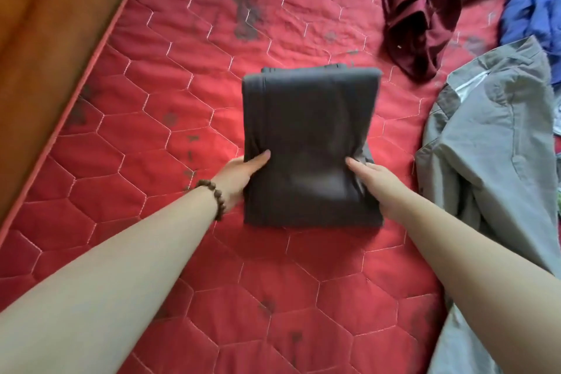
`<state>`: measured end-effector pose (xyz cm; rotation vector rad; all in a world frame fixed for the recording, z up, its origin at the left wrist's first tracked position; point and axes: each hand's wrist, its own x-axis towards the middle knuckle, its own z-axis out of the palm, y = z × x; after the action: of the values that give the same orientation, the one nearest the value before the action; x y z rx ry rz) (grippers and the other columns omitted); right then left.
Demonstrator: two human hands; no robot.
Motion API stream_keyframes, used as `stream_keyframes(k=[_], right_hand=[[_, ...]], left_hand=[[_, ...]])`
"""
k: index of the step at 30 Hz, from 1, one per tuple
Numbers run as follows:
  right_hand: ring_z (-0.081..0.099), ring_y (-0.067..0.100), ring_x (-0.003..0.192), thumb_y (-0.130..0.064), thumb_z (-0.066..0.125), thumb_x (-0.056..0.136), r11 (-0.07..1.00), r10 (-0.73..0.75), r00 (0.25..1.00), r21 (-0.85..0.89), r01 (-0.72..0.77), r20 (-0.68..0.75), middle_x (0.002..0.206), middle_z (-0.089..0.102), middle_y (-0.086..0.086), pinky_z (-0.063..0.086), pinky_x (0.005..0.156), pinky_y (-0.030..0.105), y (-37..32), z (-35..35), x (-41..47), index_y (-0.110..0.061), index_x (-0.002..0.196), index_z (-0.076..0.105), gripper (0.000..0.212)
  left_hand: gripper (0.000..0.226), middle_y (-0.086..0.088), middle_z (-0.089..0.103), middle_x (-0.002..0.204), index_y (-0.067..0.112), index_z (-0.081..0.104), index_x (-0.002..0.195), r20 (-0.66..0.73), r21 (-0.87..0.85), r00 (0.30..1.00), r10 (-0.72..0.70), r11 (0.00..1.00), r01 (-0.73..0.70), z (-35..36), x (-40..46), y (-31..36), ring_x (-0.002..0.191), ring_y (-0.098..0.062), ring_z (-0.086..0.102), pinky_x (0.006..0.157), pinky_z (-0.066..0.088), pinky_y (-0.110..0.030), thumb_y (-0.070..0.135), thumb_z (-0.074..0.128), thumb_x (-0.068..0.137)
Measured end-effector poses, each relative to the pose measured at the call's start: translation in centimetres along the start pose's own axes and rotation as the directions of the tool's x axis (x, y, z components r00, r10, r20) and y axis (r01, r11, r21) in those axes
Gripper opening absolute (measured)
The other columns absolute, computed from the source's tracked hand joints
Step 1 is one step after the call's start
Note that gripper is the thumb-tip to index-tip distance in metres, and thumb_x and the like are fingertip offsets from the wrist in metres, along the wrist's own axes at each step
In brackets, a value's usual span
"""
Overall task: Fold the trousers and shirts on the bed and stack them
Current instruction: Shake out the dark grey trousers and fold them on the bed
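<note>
- You've got one piece folded: the dark grey garment [311, 146], a compact rectangle, mid-mattress, held at its two side edges.
- Your left hand [239, 177] grips the left edge, thumb on top, other fingers tucked under the cloth and out of sight.
- Your right hand [375, 184] grips the right edge the same way, thumb over the top, cloth bunched where it pinches.
- Near end of the garment looks raised off the red quilted mattress [151, 118], or only just on it; motion blur there, can't tell which.
- Trousers or shirt? Looks like trousers from the band at the far end, but that's a guess.
- No stack visible anywhere, so this piece likely starts it. Where you mean to set it isn't shown.
- Left to do, by my judgement: most of it. Maroon garment [425, 9] lies crumpled at the far right, unfolded.
- Grey shirt [491, 136] sprawls loose just to the right of your right arm, unfolded, runs off the frame's right and bottom edges.
- Blue cloth [534, 6] sits at the top right corner, cut off by the frame; can't say what it is.
- More may lie past the right edge; can't count the total.
- Beaded bracelet [214, 196] on your left wrist, wooden bed frame [45, 55] along the left.
</note>
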<state>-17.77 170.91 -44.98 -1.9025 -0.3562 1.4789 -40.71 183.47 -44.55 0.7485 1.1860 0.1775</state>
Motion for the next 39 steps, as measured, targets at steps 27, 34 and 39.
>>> stream_keyframes(k=[27,34,39], right_hand=[[0.051,0.022,0.071,-0.018,0.061,0.090,0.876,-0.392,0.845,-0.428,0.222,-0.363,0.068,0.058,0.001,0.025,0.059,0.028,0.3,0.6,5.9,-0.008,0.078,0.057,0.016],[0.052,0.035,0.110,-0.011,0.060,0.088,0.516,-0.767,0.570,-0.812,0.273,-0.295,0.115,0.058,0.018,0.042,0.092,0.041,0.0,2.4,4.1,-0.002,0.116,0.058,0.030],[0.039,0.030,0.136,-0.010,0.060,0.084,-0.001,-0.764,0.578,-0.896,0.444,0.287,0.144,0.045,0.017,0.031,0.112,0.049,1.9,5.9,5.7,-0.001,0.137,0.048,0.055]], left_hand=[[0.045,-0.002,0.030,0.054,0.011,0.030,0.061,-0.338,0.685,0.761,0.554,0.699,-0.205,0.2,6.7,-0.3,0.051,-0.017,0.026,0.048,0.018,-0.031,0.027,0.051,0.097],[0.022,-0.010,0.060,0.104,0.014,0.060,0.100,-0.164,0.963,0.511,0.844,0.250,-0.104,1.2,4.7,-1.2,0.097,-0.031,0.056,0.081,0.042,-0.040,0.030,0.049,0.090],[0.054,-0.013,0.038,0.149,0.001,0.045,0.138,0.451,0.890,0.622,0.640,-0.380,-0.254,5.2,6.1,-3.6,0.140,-0.027,0.032,0.113,0.030,-0.043,0.024,0.038,0.090]])
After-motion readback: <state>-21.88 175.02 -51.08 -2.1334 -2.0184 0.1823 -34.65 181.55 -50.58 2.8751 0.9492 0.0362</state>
